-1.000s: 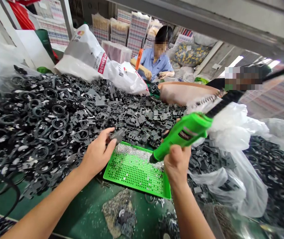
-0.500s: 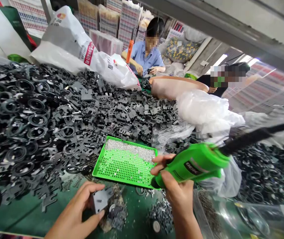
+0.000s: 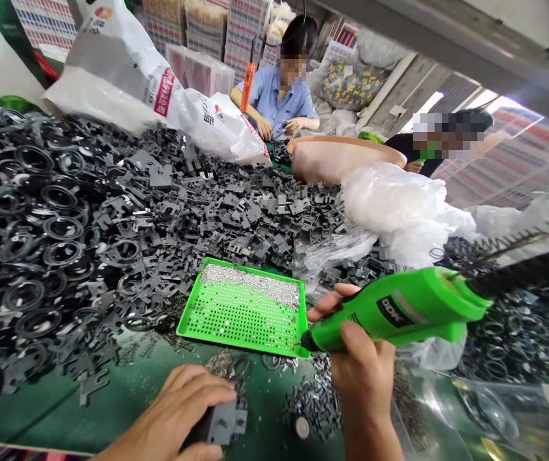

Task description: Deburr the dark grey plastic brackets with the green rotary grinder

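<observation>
Green perforated tray (image 3: 243,340) holds silvery metal bits (image 3: 250,283).

rotary tool cord (image 3: 528,272): cut off at right | plastic part (image 3: 223,422): half-hidden by left hand (image 3: 173,403)

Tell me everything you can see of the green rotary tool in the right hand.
The green rotary tool has a bright green, plastic-looking body tapering to a thin tip at its left end. A black label carries white lettering, apparently "DDK". A thick black cord leaves the wider end toward the right. The right hand grips it, tilted slightly, with the tip close to the corner of the green perforated tray.
</observation>
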`<state>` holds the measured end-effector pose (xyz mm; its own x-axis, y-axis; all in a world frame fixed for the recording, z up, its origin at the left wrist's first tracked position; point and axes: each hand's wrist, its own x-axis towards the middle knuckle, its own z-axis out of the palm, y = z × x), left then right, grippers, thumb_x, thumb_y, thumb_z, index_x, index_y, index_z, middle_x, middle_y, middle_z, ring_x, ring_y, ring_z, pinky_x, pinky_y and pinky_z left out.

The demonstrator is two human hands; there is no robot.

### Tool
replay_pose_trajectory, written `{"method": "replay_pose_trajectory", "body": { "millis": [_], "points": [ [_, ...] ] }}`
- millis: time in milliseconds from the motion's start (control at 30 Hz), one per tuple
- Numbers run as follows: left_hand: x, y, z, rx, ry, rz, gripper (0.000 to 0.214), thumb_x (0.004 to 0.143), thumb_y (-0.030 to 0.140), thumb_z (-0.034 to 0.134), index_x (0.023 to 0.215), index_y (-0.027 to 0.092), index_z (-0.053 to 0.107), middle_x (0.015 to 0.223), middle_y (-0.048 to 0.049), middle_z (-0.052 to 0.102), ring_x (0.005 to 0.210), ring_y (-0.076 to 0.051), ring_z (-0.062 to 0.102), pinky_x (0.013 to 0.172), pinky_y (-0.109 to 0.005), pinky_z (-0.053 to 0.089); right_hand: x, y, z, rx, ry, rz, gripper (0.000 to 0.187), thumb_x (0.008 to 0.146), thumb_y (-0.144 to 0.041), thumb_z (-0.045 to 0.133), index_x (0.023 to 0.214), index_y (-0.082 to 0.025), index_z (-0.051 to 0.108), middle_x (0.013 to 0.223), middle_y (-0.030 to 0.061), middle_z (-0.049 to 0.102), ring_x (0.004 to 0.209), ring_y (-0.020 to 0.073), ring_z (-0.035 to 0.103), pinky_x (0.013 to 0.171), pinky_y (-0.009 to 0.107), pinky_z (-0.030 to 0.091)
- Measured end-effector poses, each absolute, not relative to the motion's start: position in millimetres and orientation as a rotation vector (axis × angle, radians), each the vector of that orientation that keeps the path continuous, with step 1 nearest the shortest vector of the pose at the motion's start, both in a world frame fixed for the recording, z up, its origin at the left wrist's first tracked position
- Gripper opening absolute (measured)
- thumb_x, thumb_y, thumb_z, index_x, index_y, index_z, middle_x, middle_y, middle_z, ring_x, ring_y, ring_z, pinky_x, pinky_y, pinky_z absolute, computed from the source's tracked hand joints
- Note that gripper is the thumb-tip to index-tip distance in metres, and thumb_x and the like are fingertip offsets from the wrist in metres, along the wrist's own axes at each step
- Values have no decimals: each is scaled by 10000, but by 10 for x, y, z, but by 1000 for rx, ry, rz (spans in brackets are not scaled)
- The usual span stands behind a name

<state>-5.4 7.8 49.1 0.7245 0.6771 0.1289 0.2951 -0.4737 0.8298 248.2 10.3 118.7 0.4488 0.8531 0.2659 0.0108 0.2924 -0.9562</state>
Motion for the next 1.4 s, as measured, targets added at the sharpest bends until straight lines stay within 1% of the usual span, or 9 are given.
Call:
{"method": "replay_pose_trajectory", "body": {
  "millis": [67, 200, 367, 500, 733, 933, 1133, 1267, 1400],
  "points": [
    [-24, 117, 564, 2148, 709, 507, 466, 802, 193, 679, 1214, 375, 560, 1147, 25, 676, 1031, -196, 613, 926, -286, 506, 2485, 99, 1258, -1169, -922, 754, 286, 782, -304, 685, 1053, -257, 609, 880, 16, 683, 697, 166, 657, 634, 319, 523],
    [-8, 195, 655, 2297, 663, 407, 474, 794, 184, 683, 1224, 345, 567, 1126, 13, 673, 1016, -192, 624, 921, -270, 518, 2472, 87, 1279, -1151, -922, 864, 310, 776, -336, 691, 1054, -259, 579, 685, -36, 618, 595, 139, 579, 566, 286, 471],
    [-85, 203, 629, 2402, 714, 456, 474, 823, 223, 653, 1265, 363, 553, 1245, -6, 629, 1125, -234, 601, 967, -323, 514, 2478, 96, 1087, -1099, -997, 741, 450, 769, -604, 612, 1037, -246, 558, 588, -44, 541, 486, 137, 496, 505, 290, 425],
    [-175, 177, 521, 2362, 639, 499, 503, 843, 222, 629, 1313, 356, 511, 1206, -4, 652, 1073, -200, 637, 928, -247, 535, 2470, 117, 969, -1083, -1006, 697, 567, 722, -753, 533, 999, -259, 550, 551, -57, 489, 450, 132, 454, 491, 285, 403],
    [-212, 175, 441, 2387, 685, 483, 482, 846, 237, 617, 1302, 356, 513, 1185, -11, 650, 1054, -207, 638, 908, -254, 541, 2362, 180, 834, -969, -1028, 676, 488, 757, -681, 570, 1010, -264, 573, 569, -46, 537, 451, 125, 469, 444, 247, 379],
    [-189, 151, 444, 2499, 725, 501, 436, 843, 306, 647, 1261, 318, 524, 1158, -19, 648, 1030, -210, 638, 900, -270, 546, 2302, 186, 772, -986, -963, 689, 499, 712, -698, 611, 971, -275, 559, 580, -47, 547, 439, 128, 474, 415, 241, 372],
    [-57, -59, 130, 2429, 964, 777, 321, 867, 391, 620, 1157, 275, 549, 1044, -30, 650, 1035, -239, 593, 1016, -395, 446, 2293, 186, 733, -978, -958, 672, 498, 689, -696, 629, 942, -273, 559, 533, -68, 503, 409, 127, 467, 406, 233, 350],
    [12, -149, -37, 2481, 1007, 900, 350, 907, 393, 562, 1209, 216, 542, 1024, -49, 635, 982, -231, 587, 986, -391, 424, 2294, 198, 799, -971, -941, 623, 543, 692, -719, 606, 994, -269, 584, 538, -66, 521, 430, 133, 466, 422, 240, 366],
    [56, -161, -18, 2483, 1057, 899, 320, 891, 349, 598, 1165, 189, 552, 998, -51, 619, 956, -234, 567, 969, -395, 390, 2154, 109, 1018, -867, -905, 610, 531, 694, -718, 602, 940, -252, 657, 514, -60, 533, 407, 123, 455, 443, 258, 398]
  ]
}}
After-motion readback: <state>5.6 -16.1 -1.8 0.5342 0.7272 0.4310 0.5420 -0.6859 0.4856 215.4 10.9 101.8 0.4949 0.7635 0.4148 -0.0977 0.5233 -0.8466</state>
